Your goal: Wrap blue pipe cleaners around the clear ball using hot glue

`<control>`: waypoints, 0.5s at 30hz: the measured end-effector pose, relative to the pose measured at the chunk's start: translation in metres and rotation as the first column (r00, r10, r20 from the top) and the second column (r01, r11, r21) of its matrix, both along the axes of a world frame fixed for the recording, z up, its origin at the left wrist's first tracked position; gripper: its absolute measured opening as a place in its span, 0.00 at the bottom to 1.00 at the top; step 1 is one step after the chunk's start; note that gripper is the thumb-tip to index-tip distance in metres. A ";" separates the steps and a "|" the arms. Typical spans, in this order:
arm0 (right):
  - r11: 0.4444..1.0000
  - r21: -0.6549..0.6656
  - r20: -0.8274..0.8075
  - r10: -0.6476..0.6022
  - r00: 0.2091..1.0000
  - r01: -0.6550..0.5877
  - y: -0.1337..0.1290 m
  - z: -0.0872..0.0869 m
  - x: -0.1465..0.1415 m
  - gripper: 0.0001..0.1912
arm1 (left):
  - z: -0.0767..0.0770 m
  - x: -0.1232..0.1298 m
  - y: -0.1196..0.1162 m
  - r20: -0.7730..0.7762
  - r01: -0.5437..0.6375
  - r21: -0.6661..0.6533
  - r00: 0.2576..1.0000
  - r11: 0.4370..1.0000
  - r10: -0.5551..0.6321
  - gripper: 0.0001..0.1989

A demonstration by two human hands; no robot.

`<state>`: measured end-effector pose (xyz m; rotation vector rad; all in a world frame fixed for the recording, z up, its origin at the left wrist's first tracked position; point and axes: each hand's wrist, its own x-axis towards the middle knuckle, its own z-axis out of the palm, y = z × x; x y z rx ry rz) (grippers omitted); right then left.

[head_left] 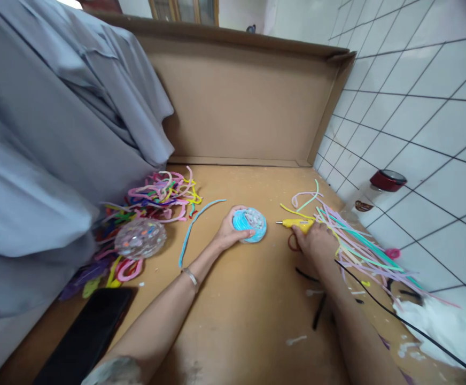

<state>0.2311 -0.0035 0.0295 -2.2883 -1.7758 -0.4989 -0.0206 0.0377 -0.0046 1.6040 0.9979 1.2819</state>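
Observation:
In the middle of the table, my left hand is closed around a round, clear piece partly wrapped in blue pipe cleaner. To its right, my right hand grips a yellow hot glue gun, its metal tip pointing left toward the round piece with a gap between them. A loose blue pipe cleaner curves on the table left of my left hand. Beside my right hand lies a spread of pink, purple and green pipe cleaners.
Tangled colourful pipe cleaners and a clear faceted ball lie left, near a black phone and grey cloth. A cardboard wall stands behind. A red-lidded jar, black cord and white tissue are right.

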 end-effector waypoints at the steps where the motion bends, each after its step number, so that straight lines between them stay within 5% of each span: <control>1: 0.998 -0.055 0.002 -0.030 1.000 0.030 0.000 -0.002 0.001 0.33 | 0.000 -0.001 0.000 0.006 0.002 0.000 1.000 1.000 -0.002 0.38; 10: 0.973 -0.204 -0.149 -0.137 0.979 0.105 0.010 -0.004 0.004 0.26 | 0.003 -0.003 -0.001 0.033 0.078 -0.018 0.996 0.997 -0.077 0.40; 15: 0.989 -0.091 -0.281 -0.139 0.950 0.118 0.012 0.000 0.007 0.25 | 0.005 -0.003 -0.001 0.073 0.103 -0.035 0.992 0.994 -0.100 0.40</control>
